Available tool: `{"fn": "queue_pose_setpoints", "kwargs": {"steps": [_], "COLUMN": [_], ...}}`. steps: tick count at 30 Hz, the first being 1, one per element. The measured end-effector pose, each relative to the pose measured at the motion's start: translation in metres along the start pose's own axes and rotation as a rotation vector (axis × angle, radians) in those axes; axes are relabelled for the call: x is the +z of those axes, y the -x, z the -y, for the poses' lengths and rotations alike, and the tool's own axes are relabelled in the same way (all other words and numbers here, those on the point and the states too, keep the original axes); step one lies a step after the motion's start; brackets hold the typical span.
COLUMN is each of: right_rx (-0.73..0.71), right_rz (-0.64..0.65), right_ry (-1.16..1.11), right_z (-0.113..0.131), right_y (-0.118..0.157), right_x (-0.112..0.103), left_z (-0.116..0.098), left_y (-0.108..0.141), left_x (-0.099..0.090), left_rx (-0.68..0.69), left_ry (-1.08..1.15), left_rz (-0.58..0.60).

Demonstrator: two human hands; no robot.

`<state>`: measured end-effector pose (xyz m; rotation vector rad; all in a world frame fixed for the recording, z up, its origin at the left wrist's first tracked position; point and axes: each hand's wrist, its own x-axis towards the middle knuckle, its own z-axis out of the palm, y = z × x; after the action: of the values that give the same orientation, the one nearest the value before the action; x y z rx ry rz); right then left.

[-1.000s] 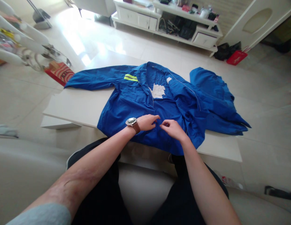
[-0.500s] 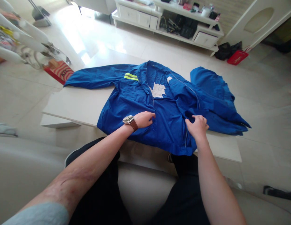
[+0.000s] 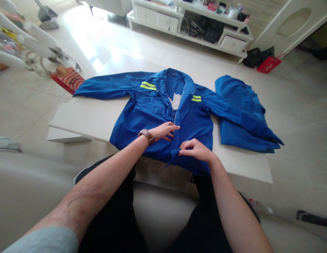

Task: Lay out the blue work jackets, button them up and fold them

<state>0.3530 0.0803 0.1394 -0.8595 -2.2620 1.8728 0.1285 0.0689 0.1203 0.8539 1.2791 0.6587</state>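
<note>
A blue work jacket [image 3: 145, 105] with yellow-and-grey reflective strips lies face up, collar away from me, its left-side sleeve spread out. My right hand [image 3: 194, 149] pinches the lower front edge of its right panel, which lies across near the middle. My left hand [image 3: 165, 131], with a watch on the wrist, hovers over or rests on the front opening, fingers stretched out; whether it touches the cloth I cannot tell. A whitish patch [image 3: 176, 101] shows inside the open neck. The right-side sleeve lies over a second folded blue garment [image 3: 239, 102].
The jacket lies on a low white table [image 3: 74, 114]. Beyond stands a white TV cabinet [image 3: 155, 17] with items on it. A red bag [image 3: 269, 64] is on the floor at right, and a red striped bag [image 3: 70, 80] at left.
My right hand has brought the jacket's right front panel over to the left, toward the middle. Its reflective strip now shows, and less of the inside is visible. My left hand's fingers have straightened.
</note>
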Motion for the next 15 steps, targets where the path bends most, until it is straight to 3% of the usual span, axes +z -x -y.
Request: {"fn": "queue_pose_setpoints", "kwargs": {"steps": [4, 7, 10, 15], "right_rx": [0.011, 0.007, -0.003, -0.021], "right_rz": [0.029, 0.029, 0.035, 0.008], "right_ry": [-0.015, -0.006, -0.014, -0.006], "right_z": [-0.002, -0.004, -0.003, 0.0], "right_y": [-0.003, -0.004, -0.003, -0.002], "right_x": [0.002, 0.002, 0.001, 0.002], "left_z": [0.008, 0.01, 0.007, 0.0], "left_y": [-0.001, -0.004, -0.004, -0.002], "left_x": [0.006, 0.009, 0.009, 0.008], "left_rx": [-0.022, -0.001, -0.006, -0.042], "left_ry": [-0.081, -0.094, -0.112, -0.129], "left_rz": [-0.012, -0.09, -0.168, -0.186]}}
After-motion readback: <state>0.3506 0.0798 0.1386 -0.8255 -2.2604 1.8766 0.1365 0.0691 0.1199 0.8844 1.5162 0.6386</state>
